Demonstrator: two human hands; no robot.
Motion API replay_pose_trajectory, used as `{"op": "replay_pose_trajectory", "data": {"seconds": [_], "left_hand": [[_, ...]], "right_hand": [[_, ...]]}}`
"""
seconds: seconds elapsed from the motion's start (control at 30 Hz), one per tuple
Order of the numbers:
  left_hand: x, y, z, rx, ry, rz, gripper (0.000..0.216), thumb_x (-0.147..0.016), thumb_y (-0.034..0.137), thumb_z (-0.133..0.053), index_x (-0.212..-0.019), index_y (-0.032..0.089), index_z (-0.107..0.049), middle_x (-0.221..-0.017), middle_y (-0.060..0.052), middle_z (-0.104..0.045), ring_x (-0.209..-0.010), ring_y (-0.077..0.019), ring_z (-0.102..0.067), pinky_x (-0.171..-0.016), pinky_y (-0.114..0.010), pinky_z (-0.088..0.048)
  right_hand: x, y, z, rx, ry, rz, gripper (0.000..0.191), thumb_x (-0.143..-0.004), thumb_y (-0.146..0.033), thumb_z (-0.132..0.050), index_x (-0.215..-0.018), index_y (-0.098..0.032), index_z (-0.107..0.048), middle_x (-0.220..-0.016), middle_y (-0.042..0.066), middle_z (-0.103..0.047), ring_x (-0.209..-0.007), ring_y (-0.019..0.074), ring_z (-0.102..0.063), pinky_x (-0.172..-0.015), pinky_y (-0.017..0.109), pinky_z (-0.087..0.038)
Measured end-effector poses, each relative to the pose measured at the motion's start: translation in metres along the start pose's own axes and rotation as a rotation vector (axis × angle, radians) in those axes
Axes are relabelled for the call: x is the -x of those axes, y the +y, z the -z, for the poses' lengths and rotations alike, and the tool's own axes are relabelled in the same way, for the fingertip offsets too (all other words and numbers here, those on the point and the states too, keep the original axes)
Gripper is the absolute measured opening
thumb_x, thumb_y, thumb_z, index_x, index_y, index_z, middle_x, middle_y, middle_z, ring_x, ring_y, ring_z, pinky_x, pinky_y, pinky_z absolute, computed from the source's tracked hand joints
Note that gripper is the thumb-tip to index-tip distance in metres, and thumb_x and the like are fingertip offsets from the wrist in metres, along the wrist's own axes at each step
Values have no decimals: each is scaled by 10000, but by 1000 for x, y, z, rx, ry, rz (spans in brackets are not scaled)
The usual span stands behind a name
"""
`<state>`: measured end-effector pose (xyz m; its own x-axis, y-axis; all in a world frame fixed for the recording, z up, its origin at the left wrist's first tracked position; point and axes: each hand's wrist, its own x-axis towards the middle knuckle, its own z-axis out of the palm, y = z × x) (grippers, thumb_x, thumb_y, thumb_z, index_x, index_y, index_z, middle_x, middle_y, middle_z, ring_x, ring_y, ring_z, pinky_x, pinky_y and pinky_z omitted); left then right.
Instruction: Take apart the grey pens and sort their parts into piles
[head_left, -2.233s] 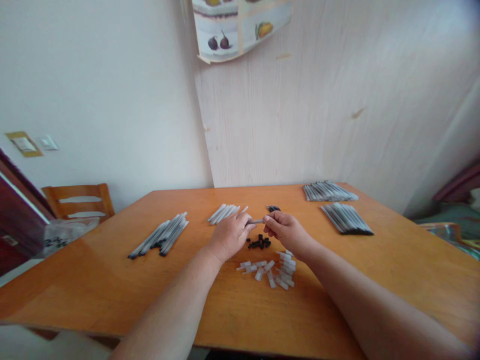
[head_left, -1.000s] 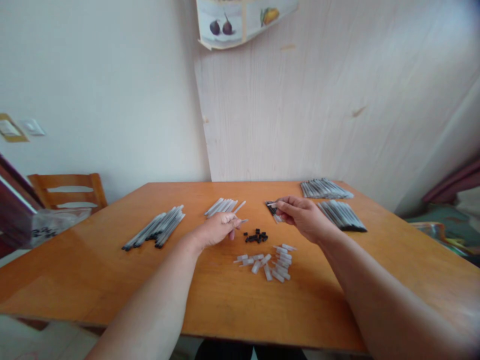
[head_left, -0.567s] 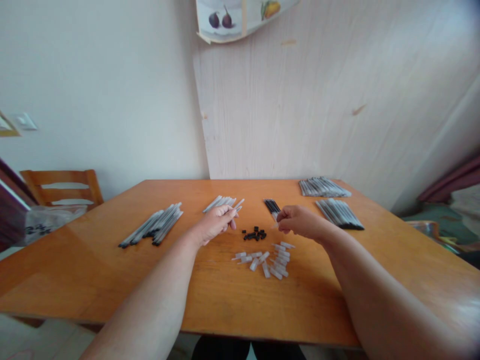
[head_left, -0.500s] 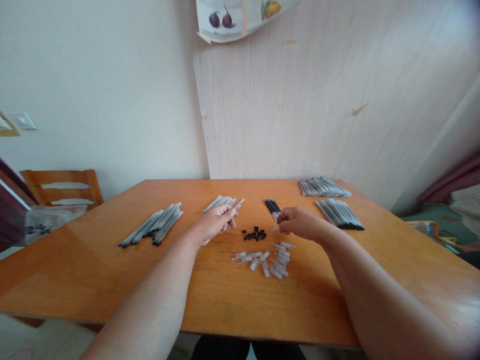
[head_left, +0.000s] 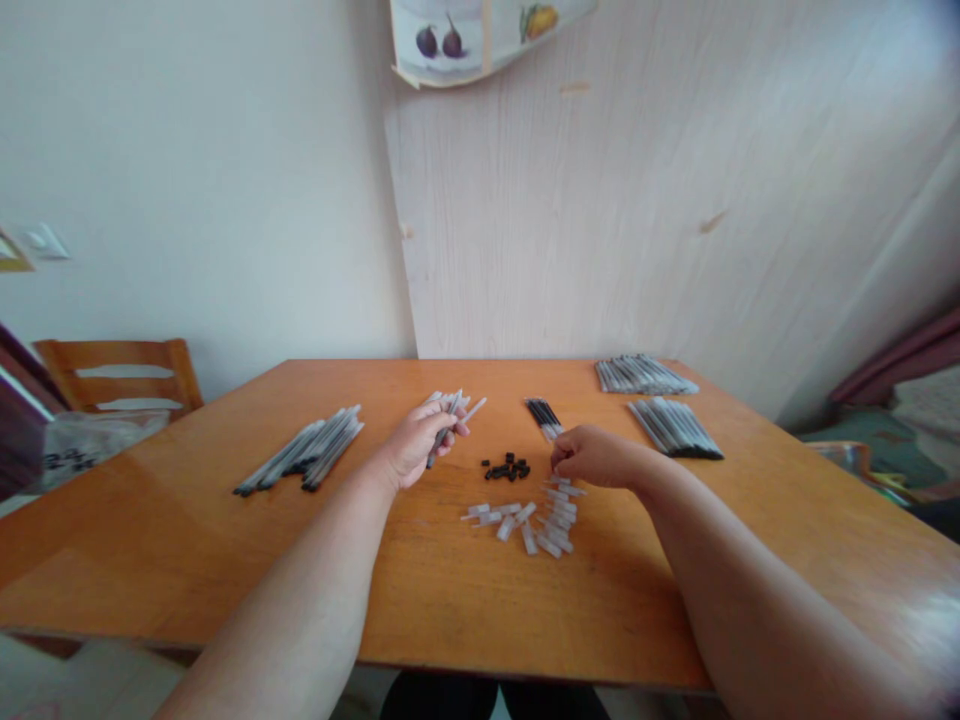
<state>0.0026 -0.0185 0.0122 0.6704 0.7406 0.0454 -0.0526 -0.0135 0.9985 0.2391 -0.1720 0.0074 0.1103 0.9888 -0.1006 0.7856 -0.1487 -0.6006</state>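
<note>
In my left hand (head_left: 412, 447), closed fingers grip a slim grey pen barrel (head_left: 442, 436) slanting with its dark end downward. A pale translucent tube (head_left: 475, 409) also sticks out past these fingertips. Behind that hand lie several more pale tubes (head_left: 435, 397), partly covered by it. My right hand (head_left: 600, 456) is closed in a pinch at the upper edge of a loose group of translucent white tips (head_left: 562, 508); whatever its fingers hold is hidden. Small black plugs (head_left: 510, 468) lie between the hands. Just beyond the right hand is a row of black-and-clear pen parts (head_left: 541, 412).
Grey pen barrels (head_left: 300, 455) with black ends lie to the left. Two more bundles sit at right, one nearer (head_left: 675, 428) and one farther back (head_left: 643, 374). The wooden table (head_left: 225, 560) meets a wall behind; a chair (head_left: 120, 370) stands at far left.
My right hand has moved slightly down toward the white tips, and the small pale piece at its fingertips no longer shows. In my left hand, a grey barrel now shows, tilted steeply.
</note>
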Motion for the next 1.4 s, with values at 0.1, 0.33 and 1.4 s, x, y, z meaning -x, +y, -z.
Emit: {"op": "replay_pose_trajectory", "data": {"seconds": [0.1, 0.33, 1.4], "left_hand": [[-2, 0, -1, 89, 9, -5, 180, -781, 164, -544, -958, 141, -567, -785, -44, -653, -562, -74, -543, -476, -173, -360], [3, 3, -11, 334, -7, -37, 110, -852, 183, -548, -957, 151, -538, -986, -124, -694, -908, -192, -678, -778, -315, -502], [13, 7, -39, 269, -45, -43, 221, -841, 283, -649, -965, 151, -524, -916, -107, -716, -839, -178, -695, -745, -295, -523]], "right_hand": [[1, -4, 0, -20, 65, 18, 102, -645, -181, -553, -589, -162, -636, -534, -20, -534, -530, 111, -449, -502, 234, -301], [-6, -31, -19, -60, 267, 162, 147, -755, -228, -527, -701, -159, -646, -633, 2, -591, -623, 131, -502, -569, 245, -344], [-5, -56, -46, -302, 392, 229, 214, -857, -375, -516, -765, -184, -547, -634, -17, -511, -583, 114, -438, -537, 244, -339]]}}
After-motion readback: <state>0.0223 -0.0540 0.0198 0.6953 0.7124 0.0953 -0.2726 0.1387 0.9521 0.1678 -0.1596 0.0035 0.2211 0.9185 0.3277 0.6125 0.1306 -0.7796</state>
